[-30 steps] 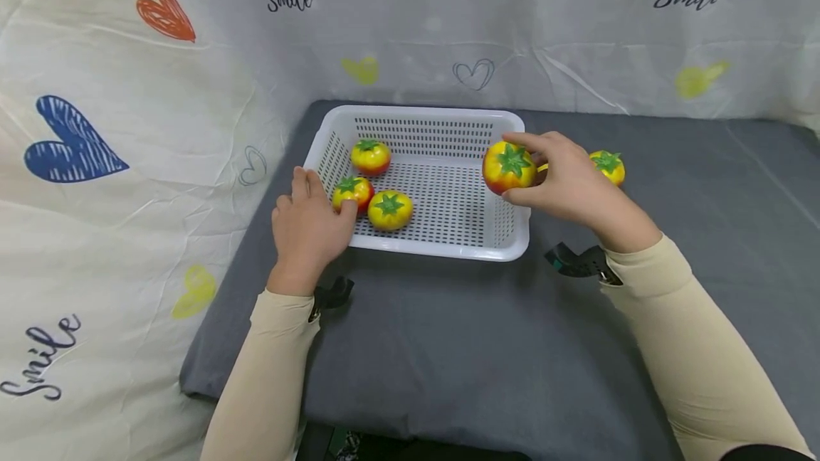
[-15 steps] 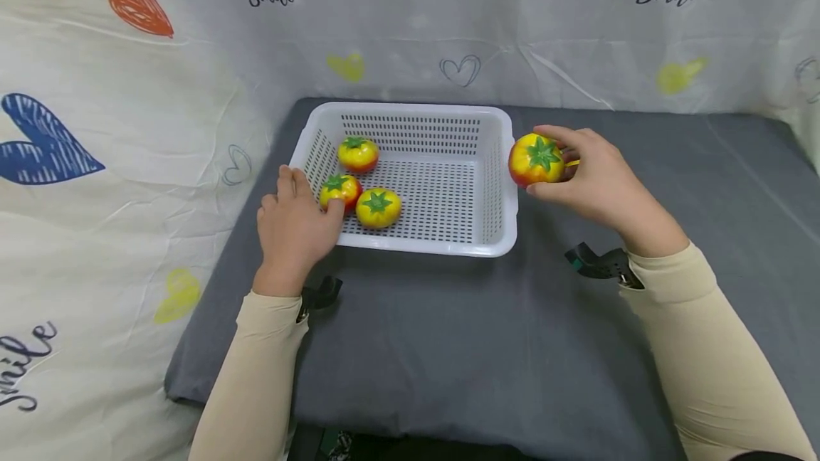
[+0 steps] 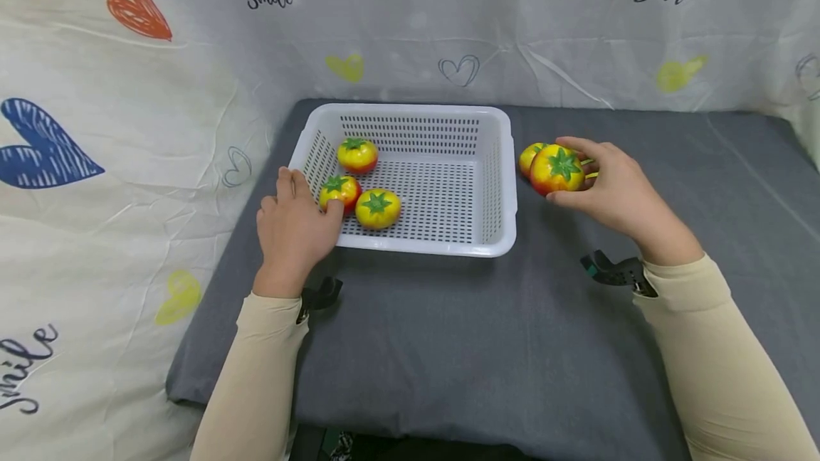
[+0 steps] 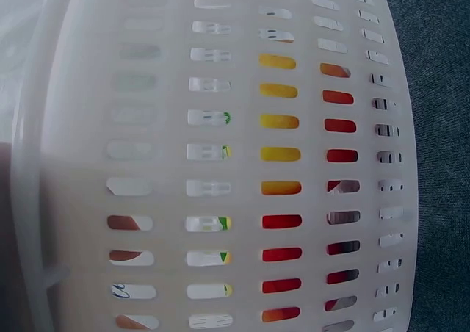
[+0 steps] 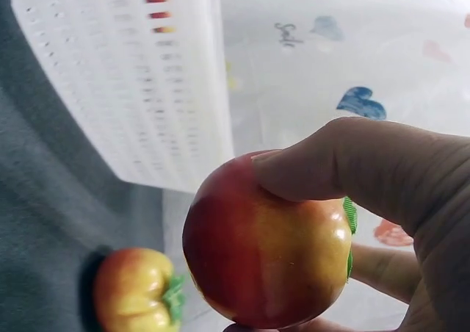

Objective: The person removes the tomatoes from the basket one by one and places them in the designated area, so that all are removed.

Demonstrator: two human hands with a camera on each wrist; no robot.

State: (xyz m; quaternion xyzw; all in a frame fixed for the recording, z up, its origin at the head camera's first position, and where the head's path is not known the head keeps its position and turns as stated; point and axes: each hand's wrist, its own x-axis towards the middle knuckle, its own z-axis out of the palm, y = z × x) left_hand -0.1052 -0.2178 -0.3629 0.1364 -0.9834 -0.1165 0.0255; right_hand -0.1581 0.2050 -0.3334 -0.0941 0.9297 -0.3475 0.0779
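Note:
A white perforated basket (image 3: 410,111) stands on the grey table with three yellow-red toy tomatoes in its left part (image 3: 357,154) (image 3: 339,191) (image 3: 378,208). My left hand (image 3: 295,223) grips the basket's front-left rim, fingers outside and thumb inside against a tomato. In the left wrist view only the basket wall (image 4: 220,156) shows, close up. My right hand (image 3: 602,183) holds a fourth tomato (image 3: 556,169) (image 5: 264,273) low over the table, right of the basket. It sits right beside another tomato (image 3: 529,156) (image 5: 136,291) lying there.
A grey cloth (image 3: 448,347) covers the table. White sheets printed with hearts and "Smile" (image 3: 128,162) hang behind and to the left. The basket's right half (image 3: 442,191) holds nothing. Black wrist-camera mounts (image 3: 611,272) sit at both cuffs.
My right hand carried its tomato from over the basket's right rim out to the right and down beside the tomato on the table. The left hand stayed on the basket.

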